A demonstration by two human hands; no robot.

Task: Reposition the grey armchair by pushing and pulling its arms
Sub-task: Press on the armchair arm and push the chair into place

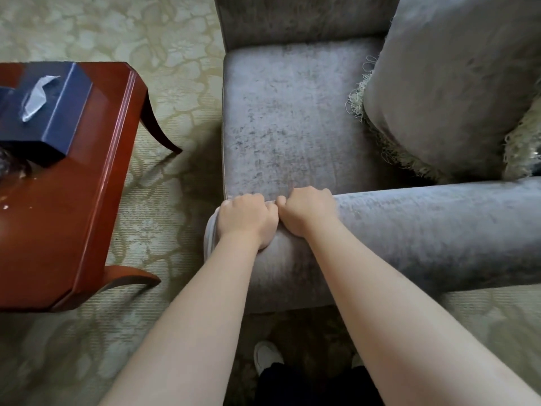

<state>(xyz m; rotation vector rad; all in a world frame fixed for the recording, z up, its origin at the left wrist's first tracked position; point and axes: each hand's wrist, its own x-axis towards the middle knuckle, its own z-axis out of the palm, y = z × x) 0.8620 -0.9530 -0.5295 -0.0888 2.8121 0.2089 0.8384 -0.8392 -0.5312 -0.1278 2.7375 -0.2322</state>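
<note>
The grey armchair [292, 118] fills the middle and right of the head view, seen from one side. Its near arm [424, 232] runs from the lower middle out to the right edge. My left hand [246, 218] grips the front end of that arm, fingers curled over its top. Right beside it, touching, my right hand [307, 209] grips the same arm with its fingers hooked over the inner edge toward the seat. The far arm shows along the top of the view.
A grey fringed cushion [456, 92] leans on the seat at the right. A red-brown wooden side table [96, 200] with a dark blue tissue box [49, 106] stands close on the left. Patterned beige carpet [175, 83] lies between. My shoe [266, 356] is below the arm.
</note>
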